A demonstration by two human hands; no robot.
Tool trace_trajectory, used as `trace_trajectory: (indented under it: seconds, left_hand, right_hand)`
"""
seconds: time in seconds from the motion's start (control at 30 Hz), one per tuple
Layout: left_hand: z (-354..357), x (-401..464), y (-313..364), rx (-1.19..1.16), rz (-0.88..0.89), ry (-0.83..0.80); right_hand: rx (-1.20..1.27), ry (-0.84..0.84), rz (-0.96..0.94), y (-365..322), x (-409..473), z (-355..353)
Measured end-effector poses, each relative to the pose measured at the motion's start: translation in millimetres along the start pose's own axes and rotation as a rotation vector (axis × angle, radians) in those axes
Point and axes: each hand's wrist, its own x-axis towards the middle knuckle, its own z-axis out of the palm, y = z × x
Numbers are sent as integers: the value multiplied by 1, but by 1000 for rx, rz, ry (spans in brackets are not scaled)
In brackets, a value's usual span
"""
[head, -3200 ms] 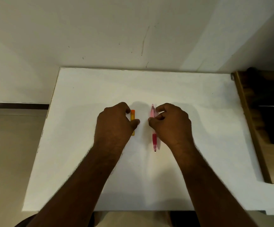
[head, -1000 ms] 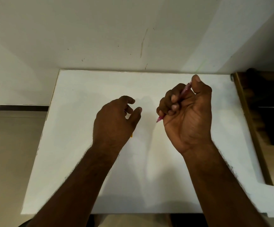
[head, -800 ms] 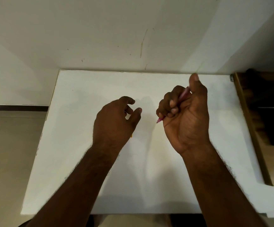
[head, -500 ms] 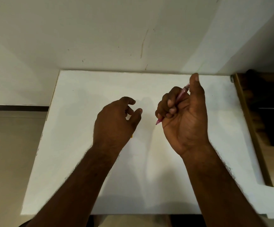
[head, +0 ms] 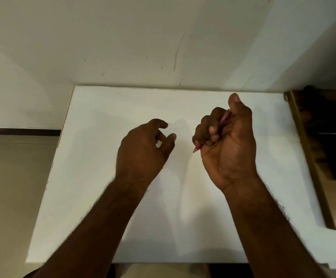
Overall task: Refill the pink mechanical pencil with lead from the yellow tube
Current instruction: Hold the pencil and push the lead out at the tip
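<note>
A slim pink plastic mechanical pencil (head: 222, 121) is held in the right hand (head: 229, 145), raised above the flat white counter (head: 107, 197). The fingers (head: 208, 127) of that hand are curled into a fist around the barrel, so the grip is clamped on the pencil; the thumb (head: 235, 103) is extended upward along the far end of the barrel. The pencil is seen tilted, its pointed tip (head: 195, 150) emerging below the little finger toward the near left, its upper part showing between the curled fingers and the thumb; the very top end is hidden.

The left hand (head: 143, 153) is held to the left of the right hand, apart from it, back upward, with fingers loosely bent and the thumb set apart from the forefinger; nothing is seen clasped in it, and its grip is apart. A tiny sliver of yellow-orange (head: 162, 168) is seen at the right edge of that hand, against the counter; it may be the yellow lead tube, though almost all of it is hidden beneath the hand, and whether it is touched cannot be told.

A pale wall (head: 143, 47) is met by the counter's far edge, and a dark wooden piece of furniture (head: 321, 137) is seen at the right.
</note>
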Motion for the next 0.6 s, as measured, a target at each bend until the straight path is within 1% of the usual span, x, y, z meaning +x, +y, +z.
trace_trajectory:
  seconds: [0.37, 0.6]
  left_hand:
    - [0, 0, -1, -7, -1, 0]
    - [1, 1, -1, 0, 9, 3]
  right_hand:
    - [15, 26, 3, -2, 0, -1]
    - [6, -3, -6, 0, 0, 0]
